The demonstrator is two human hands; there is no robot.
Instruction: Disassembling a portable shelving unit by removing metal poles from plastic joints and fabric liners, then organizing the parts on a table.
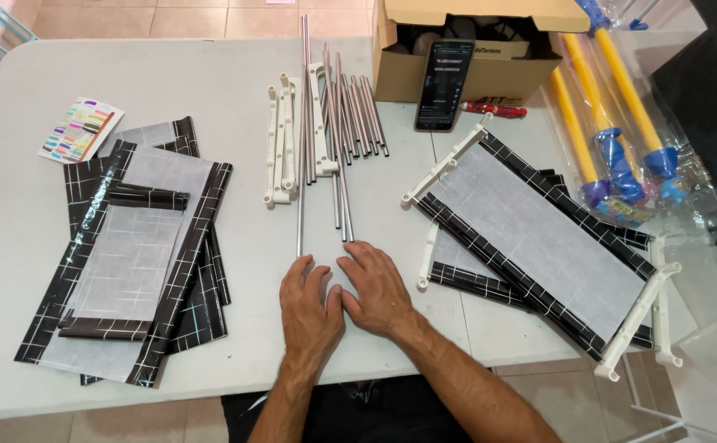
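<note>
My left hand and my right hand lie flat, palms down, side by side on the white table near its front edge, holding nothing. Just beyond their fingertips end several long metal tubes, lying in a loose bundle that runs away from me. White plastic connector bars lie beside the tubes on the left. To my right sits an assembled shelf panel of grey fabric with black checked borders and white plastic ends. A stack of similar loose fabric panels lies to my left.
An open cardboard box stands at the back with a smartphone leaning on it and a red marker beside it. Yellow and blue toys in clear wrap lie at right. A colour sticker sheet lies at left.
</note>
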